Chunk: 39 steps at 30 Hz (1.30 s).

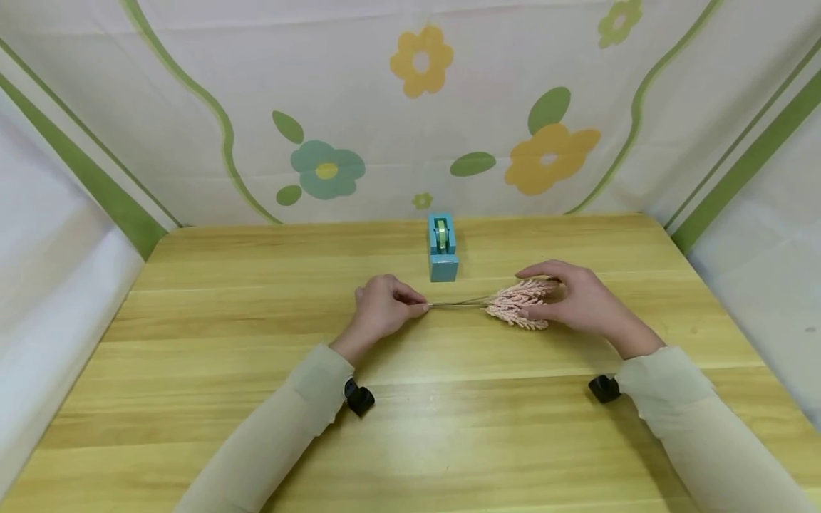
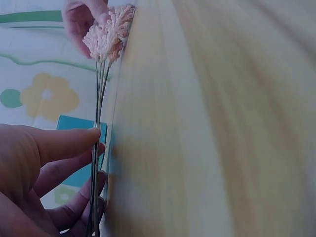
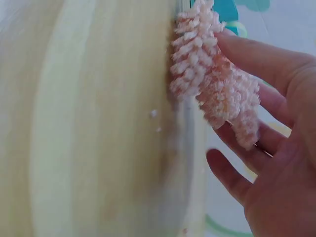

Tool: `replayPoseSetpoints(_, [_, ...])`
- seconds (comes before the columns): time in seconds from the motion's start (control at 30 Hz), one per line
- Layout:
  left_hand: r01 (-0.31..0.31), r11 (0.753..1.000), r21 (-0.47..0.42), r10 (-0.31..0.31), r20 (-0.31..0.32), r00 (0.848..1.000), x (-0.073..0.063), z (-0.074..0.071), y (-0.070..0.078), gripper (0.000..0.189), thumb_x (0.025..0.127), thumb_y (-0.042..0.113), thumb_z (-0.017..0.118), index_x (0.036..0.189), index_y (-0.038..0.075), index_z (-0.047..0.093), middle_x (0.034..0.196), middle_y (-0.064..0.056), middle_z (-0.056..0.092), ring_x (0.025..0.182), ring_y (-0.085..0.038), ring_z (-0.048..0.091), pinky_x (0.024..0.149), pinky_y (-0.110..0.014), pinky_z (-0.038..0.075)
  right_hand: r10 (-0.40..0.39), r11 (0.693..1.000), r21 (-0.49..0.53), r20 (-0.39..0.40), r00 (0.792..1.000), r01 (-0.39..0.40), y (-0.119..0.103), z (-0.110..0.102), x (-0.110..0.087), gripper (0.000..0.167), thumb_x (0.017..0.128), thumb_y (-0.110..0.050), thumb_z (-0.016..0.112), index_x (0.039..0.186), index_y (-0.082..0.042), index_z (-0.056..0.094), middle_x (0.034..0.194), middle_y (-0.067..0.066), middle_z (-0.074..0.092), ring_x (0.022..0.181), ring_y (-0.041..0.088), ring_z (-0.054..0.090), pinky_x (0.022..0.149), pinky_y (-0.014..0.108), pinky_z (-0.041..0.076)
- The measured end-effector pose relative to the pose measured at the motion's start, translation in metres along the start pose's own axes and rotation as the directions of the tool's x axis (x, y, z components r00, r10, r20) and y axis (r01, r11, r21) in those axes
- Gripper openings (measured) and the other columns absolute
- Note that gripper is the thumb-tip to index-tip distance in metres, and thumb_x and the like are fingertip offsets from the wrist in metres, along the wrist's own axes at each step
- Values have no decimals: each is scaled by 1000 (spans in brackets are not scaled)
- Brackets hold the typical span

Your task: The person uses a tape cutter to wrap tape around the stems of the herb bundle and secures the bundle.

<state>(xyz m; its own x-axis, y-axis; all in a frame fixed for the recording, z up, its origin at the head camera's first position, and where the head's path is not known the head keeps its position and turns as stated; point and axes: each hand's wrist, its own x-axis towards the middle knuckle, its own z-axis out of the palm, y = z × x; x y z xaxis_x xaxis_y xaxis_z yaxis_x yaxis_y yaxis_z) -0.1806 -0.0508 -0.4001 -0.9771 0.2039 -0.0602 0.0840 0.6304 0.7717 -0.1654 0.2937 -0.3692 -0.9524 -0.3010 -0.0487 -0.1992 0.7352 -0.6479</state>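
Observation:
A small bunch of pink artificial-looking flowers [image 1: 513, 305] on thin stems [image 1: 458, 304] lies crosswise low over the wooden table. My left hand [image 1: 385, 308] pinches the stems between thumb and fingers; the left wrist view shows several stems [image 2: 100, 89] running past the thumb. Around the fluffy flower heads [image 3: 222, 91] curls my right hand [image 3: 276, 128], its thumb on the near side and other fingers behind them. Behind the stems stands a blue tape dispenser [image 1: 443, 249] with a roll of tape in it.
The wooden table [image 1: 423, 442] reaches back to a white cloth [image 1: 385, 107] printed with flowers. Cloth sides stand at left and right. Two tiny pale crumbs [image 3: 154, 113] lie on the tabletop near the flower heads. Black wrist cameras hang below both sleeves.

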Motion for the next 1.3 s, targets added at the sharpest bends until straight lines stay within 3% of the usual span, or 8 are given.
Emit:
replayPoseSetpoints(0.13, [-35, 999, -7, 35, 29, 999, -4, -10, -11, 5, 92, 20, 87, 94, 15, 88, 99, -4, 76, 93, -20, 66, 96, -43, 51, 50, 998, 33, 13, 999, -51, 15, 0, -3, 62, 89, -40, 90, 144, -21, 68, 150, 8, 65, 132, 30, 62, 108, 43, 54])
replayPoseSetpoints(0.23, [-56, 998, -14, 57, 69, 996, -8, -22, -21, 6, 94, 16, 85, 98, 13, 88, 99, -6, 75, 90, -19, 65, 83, -36, 54, 89, 994, 64, 19, 996, -91, 25, 0, -7, 62, 89, -41, 90, 144, -22, 68, 150, 8, 65, 123, 25, 66, 96, 25, 56])
replayPoseSetpoints(0.33, [-89, 996, -2, 89, 94, 992, -12, -35, -31, 7, 94, 13, 84, 101, 11, 87, 98, -6, 74, 87, -19, 64, 80, -32, 52, 117, 990, 80, 25, 993, -119, 30, -3, -11, 64, 89, -42, 90, 145, -23, 67, 150, 9, 64, 118, 23, 68, 91, 18, 53])
replayPoseSetpoints(0.6, [-104, 994, -43, 109, 153, 982, -12, -56, -50, 11, 93, 10, 84, 103, 12, 86, 102, -6, 76, 87, -18, 64, 79, -32, 52, 149, 981, 118, 36, 988, -152, 37, -8, -21, 66, 89, -37, 91, 147, -19, 66, 151, 12, 63, 117, 15, 67, 91, 16, 53])
replayPoseSetpoints(0.83, [-86, 995, -59, 95, 175, 980, -14, -63, -51, 10, 92, 11, 85, 102, 12, 85, 102, -6, 77, 86, -19, 64, 79, -34, 52, 159, 970, 179, 40, 986, -164, 44, -8, -27, 66, 90, -35, 90, 148, -19, 64, 150, 10, 62, 114, 0, 64, 91, 16, 54])
replayPoseSetpoints(1.13, [-101, 995, -12, 102, 165, 981, -16, -61, -54, 7, 90, 14, 87, 97, 15, 84, 101, -5, 74, 89, -19, 61, 83, -35, 50, 119, 947, 297, 22, 993, -120, 51, -5, -31, 66, 91, -23, 89, 150, -11, 61, 132, -17, 67, 114, 0, 66, 92, 15, 55])
replayPoseSetpoints(1.3, [-100, 994, -45, 106, 168, 980, -16, -61, -56, 12, 90, 14, 88, 101, 14, 84, 103, -6, 74, 91, -19, 62, 85, -35, 51, 121, 942, 314, 22, 992, -122, 52, -4, -32, 67, 91, -21, 89, 151, -11, 61, 131, -21, 66, 114, 0, 66, 92, 15, 55])
